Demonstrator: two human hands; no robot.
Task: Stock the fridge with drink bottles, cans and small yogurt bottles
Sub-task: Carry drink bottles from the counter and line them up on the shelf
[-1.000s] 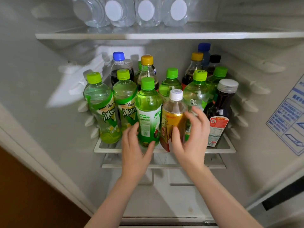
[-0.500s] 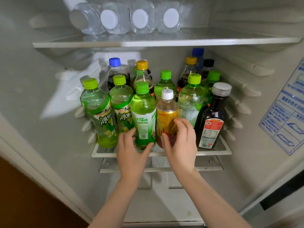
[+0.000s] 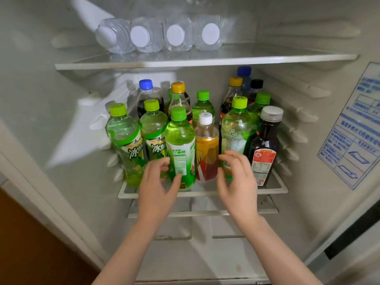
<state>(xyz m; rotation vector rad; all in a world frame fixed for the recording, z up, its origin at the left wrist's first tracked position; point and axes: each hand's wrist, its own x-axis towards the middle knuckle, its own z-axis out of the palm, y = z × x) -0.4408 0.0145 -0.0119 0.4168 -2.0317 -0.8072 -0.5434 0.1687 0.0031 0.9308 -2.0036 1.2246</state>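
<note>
Left fingers curl against the near flank of the green bottle and the thumb lies across its lower label: a light, loose hold, nothing squeezed. That bottle stands upright at the front edge of the lower shelf, right in the middle of the front row. The left hand sits low on it, wrist below the shelf rim.

Over on the other side, the right fingers hang half-curled and grasp nothing. They hover in front of the pale green bottle, and the thumb comes close to the yellow-label bottle; whether it touches, I cannot tell. The right hand is relaxed, between that bottle and the dark bottle.

This reads as the placing step for the front row, with the green bottle and the yellow-label bottle shoulder to shoulder. The shelf looks nearly full, so the next move calls for a clean let-go without rocking the neighbours, then fetching more stock.

Further out, the water bottles lie on their sides on the upper shelf of the fridge. No cans or yogurt bottles in sight.
</note>
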